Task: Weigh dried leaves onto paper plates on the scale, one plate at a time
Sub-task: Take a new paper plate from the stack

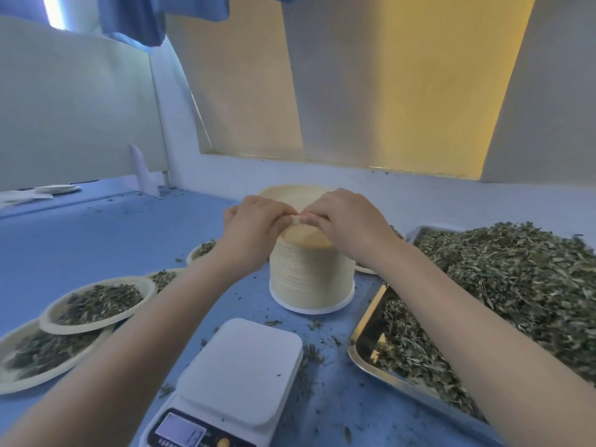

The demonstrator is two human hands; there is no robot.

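Both hands work at the top of the plate stack [311,275], which stands on the blue bench [80,246] just beyond the scale [245,369]. The left hand [254,227] and right hand [348,221] meet fingertip to fingertip over the near rim of the top plate [308,238], fingers curled in a pinching grip on its edge, seemingly to peel off 1 plate. The likely slip is that 2 or more thin plates lift together, since they nest tightly and the edges are hard to part; that would skew the weighing unless the scale is zeroed again. A sideways pull could also tilt the tall stack. The plates are pale cream, matte and pulpy, shallow discs with a raised rim, packed into a ribbed column. The scale's platform is bare, smooth white plastic with rounded corners; its display is lit but the reading is too blurred to trust. The leaves [516,279] are dry, grey-green, stalky and crumbly, heaped in a shiny metal tray [364,359] at the right, with crumbs scattered over the bench. Filled plates [96,304] overlap at the left, near side, and a draught or a brushing forearm could spill them.
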